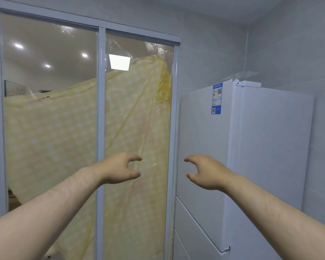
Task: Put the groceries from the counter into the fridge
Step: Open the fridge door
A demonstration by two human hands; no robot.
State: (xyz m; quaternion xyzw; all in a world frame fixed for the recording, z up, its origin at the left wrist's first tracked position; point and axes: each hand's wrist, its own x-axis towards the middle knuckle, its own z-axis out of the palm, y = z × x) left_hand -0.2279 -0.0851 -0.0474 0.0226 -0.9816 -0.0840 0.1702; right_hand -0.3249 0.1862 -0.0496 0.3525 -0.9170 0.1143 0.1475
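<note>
A tall white fridge [251, 147] stands in the right corner, its doors closed, with a blue label near the top of the front. My left hand [118, 168] is stretched out in front of the glass door, fingers loosely curved, holding nothing. My right hand [204, 171] is held out level with it, just left of the fridge front, fingers also loosely curved and empty. The two hands face each other with a gap between them. No groceries and no counter are in view.
A sliding glass door [99, 128] with a grey frame fills the left, with a yellow patterned cloth [135, 119] hanging behind it. Grey tiled walls [289, 53] run behind and to the right of the fridge.
</note>
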